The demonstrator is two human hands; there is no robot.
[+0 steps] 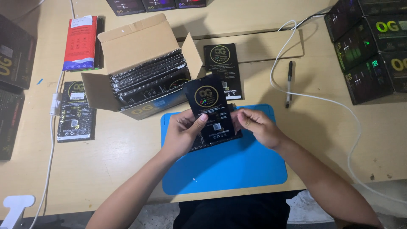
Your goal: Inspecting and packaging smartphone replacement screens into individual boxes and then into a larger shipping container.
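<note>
My left hand (183, 135) grips a flat black packet (210, 108) with a gold round emblem, thumb on its front, holding it upright over a blue mat (229, 165). More black packets seem stacked behind it, low against the mat. My right hand (254, 125) pinches the packet's right edge with fingers curled. Just behind stands an open cardboard box (140, 63) holding several similar black packets in a row.
One black packet (224, 68) lies behind the mat, another (76, 111) at the left beside a red packet (80, 42). A black pen (289, 82) and a white cable (322, 99) lie to the right. Dark boxes (373, 46) are stacked at the far right.
</note>
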